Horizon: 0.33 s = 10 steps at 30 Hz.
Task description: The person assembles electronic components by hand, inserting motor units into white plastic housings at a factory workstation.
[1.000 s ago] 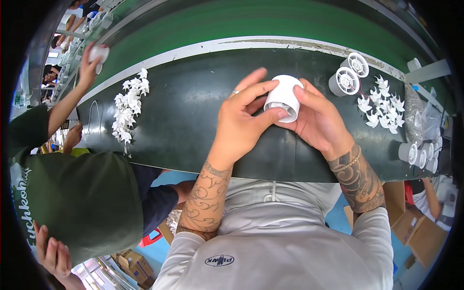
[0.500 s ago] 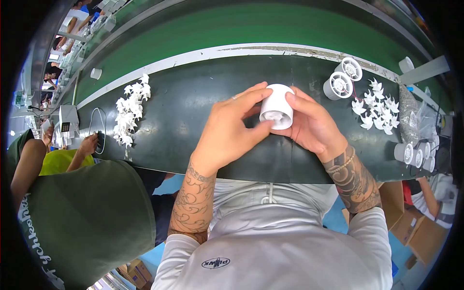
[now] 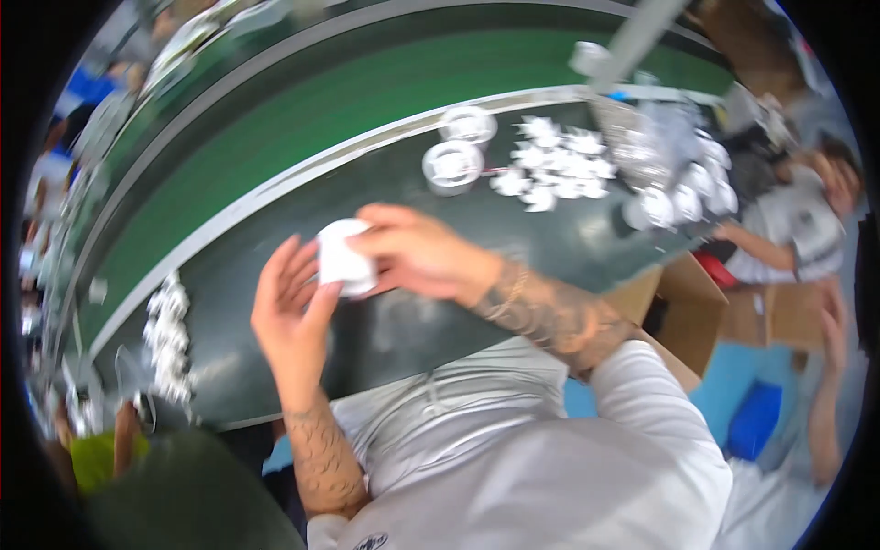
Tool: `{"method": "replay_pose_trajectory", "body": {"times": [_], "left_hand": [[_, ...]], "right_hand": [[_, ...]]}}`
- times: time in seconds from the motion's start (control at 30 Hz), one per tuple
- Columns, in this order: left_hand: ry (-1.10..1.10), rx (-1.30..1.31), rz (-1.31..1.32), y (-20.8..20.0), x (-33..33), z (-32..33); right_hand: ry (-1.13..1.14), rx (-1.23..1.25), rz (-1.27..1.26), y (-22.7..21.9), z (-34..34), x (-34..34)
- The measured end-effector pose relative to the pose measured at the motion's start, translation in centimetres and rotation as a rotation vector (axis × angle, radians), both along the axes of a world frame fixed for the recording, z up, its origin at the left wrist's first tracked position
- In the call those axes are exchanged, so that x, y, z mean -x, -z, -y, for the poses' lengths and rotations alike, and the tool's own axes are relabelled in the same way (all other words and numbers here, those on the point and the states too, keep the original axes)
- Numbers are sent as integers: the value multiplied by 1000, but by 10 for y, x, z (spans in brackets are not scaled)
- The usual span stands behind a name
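Observation:
Over the dark bench [image 3: 275,357] I hold a white plastic fan housing [image 3: 346,261], a short cylinder, blurred by motion. My right hand [image 3: 417,252] grips it from the right, thumb across its side and fingers beneath. Curved around the left side is my left hand [image 3: 298,307], its thumb against the lower edge and its fingers loosely spread behind. The inside of the housing cannot be made out. Beyond my right hand stand two white round fan units [image 3: 454,167], with a red wire at one. Beside them lies a group of white fan blades [image 3: 559,165].
A row of white blades [image 3: 168,335] lies at the bench's left. More cylindrical units [image 3: 683,202] and a clear plastic bag [image 3: 669,128] are at the right end. A green conveyor belt [image 3: 367,82] runs behind. Cardboard boxes [image 3: 687,312] stand right of me; other people work on both sides.
The head view has swung to the right, so the bench and parts appear shifted left and tilted. Both hands still have the housing, and my left fingers have loosened a little.

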<state>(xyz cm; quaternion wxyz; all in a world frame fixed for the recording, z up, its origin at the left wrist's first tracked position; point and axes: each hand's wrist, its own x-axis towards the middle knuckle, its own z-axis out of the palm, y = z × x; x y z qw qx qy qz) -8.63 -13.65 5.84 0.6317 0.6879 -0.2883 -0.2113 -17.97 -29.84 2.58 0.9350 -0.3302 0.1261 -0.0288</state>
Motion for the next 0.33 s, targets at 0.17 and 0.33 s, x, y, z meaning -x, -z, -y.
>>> {"method": "replay_pose_trajectory", "body": {"times": [0.17,0.33], "left_hand": [[411,-177,451,13,18,-9],[224,-285,348,52,-14,-65]], "right_hand": [[282,846,-30,-10,-7,78],[821,1888,-466,4,2,173]]}}
